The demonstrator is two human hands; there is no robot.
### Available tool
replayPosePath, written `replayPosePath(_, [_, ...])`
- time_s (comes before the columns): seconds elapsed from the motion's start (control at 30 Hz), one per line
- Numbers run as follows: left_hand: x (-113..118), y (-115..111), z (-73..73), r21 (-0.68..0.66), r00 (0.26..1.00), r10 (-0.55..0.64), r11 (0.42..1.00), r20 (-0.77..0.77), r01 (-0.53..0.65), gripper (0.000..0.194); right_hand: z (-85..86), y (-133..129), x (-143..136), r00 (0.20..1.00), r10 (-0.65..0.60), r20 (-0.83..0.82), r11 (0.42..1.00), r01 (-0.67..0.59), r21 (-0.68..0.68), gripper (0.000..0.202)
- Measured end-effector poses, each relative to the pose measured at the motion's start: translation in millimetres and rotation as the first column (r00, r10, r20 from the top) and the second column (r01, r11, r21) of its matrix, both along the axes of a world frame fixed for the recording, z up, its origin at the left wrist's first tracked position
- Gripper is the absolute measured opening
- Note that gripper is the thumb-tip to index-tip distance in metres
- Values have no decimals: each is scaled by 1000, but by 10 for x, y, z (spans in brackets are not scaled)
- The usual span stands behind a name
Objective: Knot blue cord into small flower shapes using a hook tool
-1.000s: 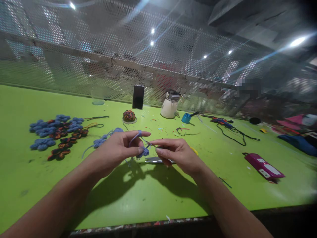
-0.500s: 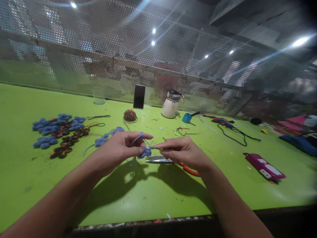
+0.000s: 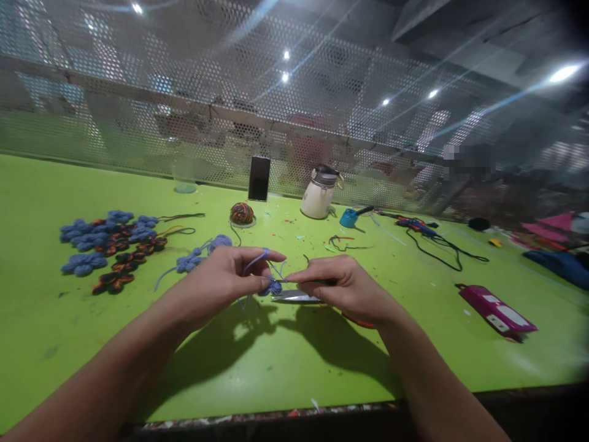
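Two hands [image 3: 221,277] [image 3: 347,283] with yarn [image 3: 275,286], inside table edge [image 3: 257,412]

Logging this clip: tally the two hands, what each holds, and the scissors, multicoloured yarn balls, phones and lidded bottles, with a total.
Left hand and right hand: 2
Blue yarn piece, left grip: 1
Thin tool, right grip: 1
Scissors: 1
Multicoloured yarn ball: 1
Phone: 1
Lidded bottle: 1
Total: 8

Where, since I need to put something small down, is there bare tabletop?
Bare green tabletop shows near left, between the dark flowers and left forearm, and near right, between the right forearm and purple case. It is crowded by the blue flowers and around the right hand, by the scissors.
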State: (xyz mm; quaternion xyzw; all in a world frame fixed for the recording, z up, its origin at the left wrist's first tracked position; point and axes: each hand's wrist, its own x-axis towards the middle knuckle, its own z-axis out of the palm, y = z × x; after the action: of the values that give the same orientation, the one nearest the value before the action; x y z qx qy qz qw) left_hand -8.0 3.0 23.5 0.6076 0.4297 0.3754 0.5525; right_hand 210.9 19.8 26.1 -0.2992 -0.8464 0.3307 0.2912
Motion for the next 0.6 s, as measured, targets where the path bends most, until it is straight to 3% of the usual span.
replayPosePath(0.2, [2, 6, -8, -16, 1000, 4, 1000, -14, -4, 40, -9, 5, 6, 997, 32, 66, 988, -42, 149, 24])
replayPosePath(0.6, [4, 15, -40, -39, 1000, 13, 999, -3, -13, 39, -25, -33, -7, 988, -13, 153, 966, -27, 256, 24])
